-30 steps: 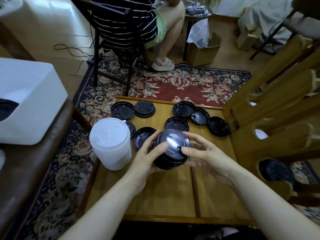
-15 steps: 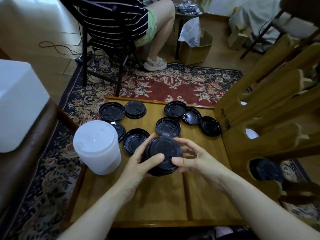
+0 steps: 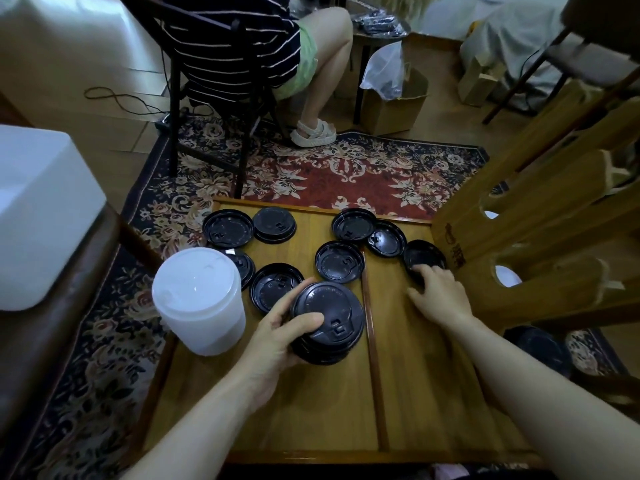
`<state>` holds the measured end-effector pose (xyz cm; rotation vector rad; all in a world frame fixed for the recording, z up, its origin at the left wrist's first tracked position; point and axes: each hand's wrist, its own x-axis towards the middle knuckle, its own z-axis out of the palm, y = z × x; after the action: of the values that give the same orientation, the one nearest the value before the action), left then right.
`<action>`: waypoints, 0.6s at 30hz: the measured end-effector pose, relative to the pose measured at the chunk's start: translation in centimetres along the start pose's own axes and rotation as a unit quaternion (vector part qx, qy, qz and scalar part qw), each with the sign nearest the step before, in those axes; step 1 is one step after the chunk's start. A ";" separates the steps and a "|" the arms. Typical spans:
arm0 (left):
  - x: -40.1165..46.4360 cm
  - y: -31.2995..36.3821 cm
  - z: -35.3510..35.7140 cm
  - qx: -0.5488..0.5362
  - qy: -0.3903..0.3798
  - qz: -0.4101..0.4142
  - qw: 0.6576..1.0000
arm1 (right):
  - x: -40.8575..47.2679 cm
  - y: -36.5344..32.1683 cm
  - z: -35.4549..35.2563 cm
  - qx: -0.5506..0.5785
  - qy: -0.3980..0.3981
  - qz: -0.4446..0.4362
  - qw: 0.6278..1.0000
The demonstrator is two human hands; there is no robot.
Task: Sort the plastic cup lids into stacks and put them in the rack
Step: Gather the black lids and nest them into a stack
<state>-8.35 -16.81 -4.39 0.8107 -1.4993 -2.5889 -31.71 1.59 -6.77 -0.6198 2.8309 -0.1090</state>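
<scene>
My left hand [image 3: 277, 336] grips a stack of black lids [image 3: 329, 317] from its left side, thumb lying on the top lid, just above the wooden table [image 3: 277, 417]. My right hand [image 3: 438, 292] reaches to the table's right side, and its fingertips rest on the near edge of a loose black lid [image 3: 424, 256] beside the rack. Several more loose black lids [image 3: 338, 261] lie across the far half of the table. The wooden rack [image 3: 540, 209] stands at the right, with black lids [image 3: 540, 344] in its lowest slot.
A tall stack of white lids [image 3: 199, 299] stands at the table's left edge. A white bin [image 3: 38, 209] sits on a dark bench to the left. Beyond the table a person sits on a chair [image 3: 207, 109] over a patterned rug [image 3: 346, 174].
My right hand has let go of the black stack and moved right onto the loose lid by the rack. My left hand alone now holds the stack.
</scene>
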 end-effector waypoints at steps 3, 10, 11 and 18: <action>0.2 -0.6 -0.5 -0.002 0.003 -0.026 1.000 | -0.9 0.0 0.8 -0.079 0.046 -0.022 0.996; -0.3 -2.0 -0.4 0.046 0.008 -0.043 0.998 | -3.6 -2.4 -3.4 0.173 0.071 0.007 0.982; -0.4 -2.0 -0.2 0.051 0.008 -0.041 0.998 | -4.4 -3.0 -4.4 0.254 0.076 0.015 0.964; -0.7 -3.2 0.4 0.143 -0.007 -0.038 0.989 | -10.4 -5.2 -6.4 0.666 -0.174 0.093 0.720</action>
<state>-7.22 -14.59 -6.51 0.8906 -1.9115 -2.4683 -22.06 1.41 2.34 0.0286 1.6985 -1.5784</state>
